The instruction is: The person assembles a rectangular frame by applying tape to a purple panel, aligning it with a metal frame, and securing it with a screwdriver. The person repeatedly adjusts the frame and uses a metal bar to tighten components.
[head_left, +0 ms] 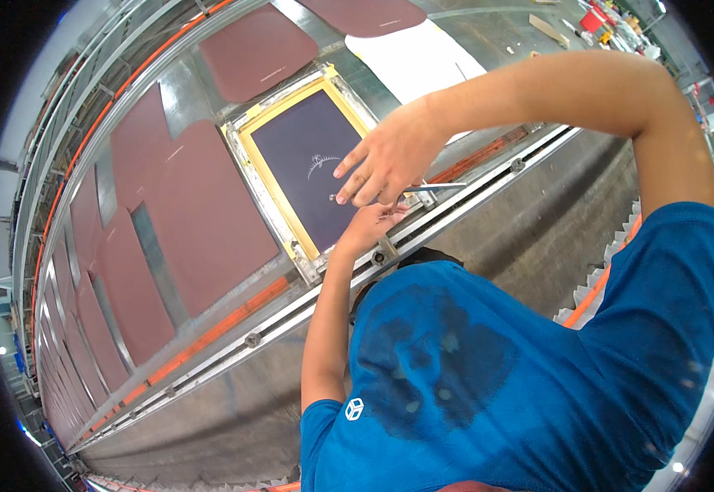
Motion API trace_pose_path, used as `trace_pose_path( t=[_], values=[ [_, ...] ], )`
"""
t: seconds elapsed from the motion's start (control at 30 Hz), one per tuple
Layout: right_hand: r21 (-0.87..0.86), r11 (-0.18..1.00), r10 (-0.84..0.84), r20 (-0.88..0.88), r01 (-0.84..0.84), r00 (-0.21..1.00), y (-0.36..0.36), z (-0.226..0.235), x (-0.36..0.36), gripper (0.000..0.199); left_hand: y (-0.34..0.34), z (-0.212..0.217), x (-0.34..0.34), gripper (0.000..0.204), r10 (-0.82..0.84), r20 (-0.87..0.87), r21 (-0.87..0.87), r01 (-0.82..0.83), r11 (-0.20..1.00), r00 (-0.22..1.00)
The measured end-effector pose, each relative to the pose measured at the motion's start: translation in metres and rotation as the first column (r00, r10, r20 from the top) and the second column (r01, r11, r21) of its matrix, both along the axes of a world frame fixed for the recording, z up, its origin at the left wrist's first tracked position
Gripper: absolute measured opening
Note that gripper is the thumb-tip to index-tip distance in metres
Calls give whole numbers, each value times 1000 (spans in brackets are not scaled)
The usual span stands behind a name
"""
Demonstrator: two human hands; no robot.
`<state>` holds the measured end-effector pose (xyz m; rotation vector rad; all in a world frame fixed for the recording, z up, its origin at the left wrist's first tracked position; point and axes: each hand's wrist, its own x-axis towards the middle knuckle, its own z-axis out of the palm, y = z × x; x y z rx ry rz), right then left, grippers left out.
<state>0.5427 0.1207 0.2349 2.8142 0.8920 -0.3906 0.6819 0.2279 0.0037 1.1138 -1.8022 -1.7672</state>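
My right hand (394,160) is over the lower right part of a screen-printing frame (252,139), its fingers bent down and to the left. A slim blue-grey rod-like tool (437,188) sticks out to the right from under its palm. A small bright tip shows just left of the fingertips. Close below, my left hand (369,226) has its fingers curled by the right thumb; whatever they hold is hidden. The frame has yellow-taped edges around a dark mesh (300,148) with a pale, curved leaf-like design (321,162).
Maroon rounded panels (201,213) lie in a row along the table to the left; another maroon panel (259,53) is beyond the frame. A white sheet (410,61) lies far right of it. A metal rail (291,320) runs along the near table edge. Red and assorted items (593,20) stand at the far right.
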Motion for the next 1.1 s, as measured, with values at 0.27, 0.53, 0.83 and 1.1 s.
trace_pose_path(
  t=[0.27, 0.53, 0.83, 1.1],
  values=[
    [57, 989, 141, -42, -138, 989, 3, -18, 23, 37, 49, -56, 10, 100, 282, 507, -460, -21, 888, 814],
    [158, 937, -330, 103, 313, 938, -4, -51, -9, 53, 70, -83, 28, 99, 410, 468, -536, -117, 836, 783],
    [399, -90, -931, 292, 913, -219, 103, -75, -60, 61, 73, -80, 18, 92, 406, 429, -522, -146, 840, 807],
    [362, -111, -981, 109, 926, -160, 104, -68, -83, 57, 62, -75, 2, 91, 374, 451, -560, -70, 826, 811]
  ],
)
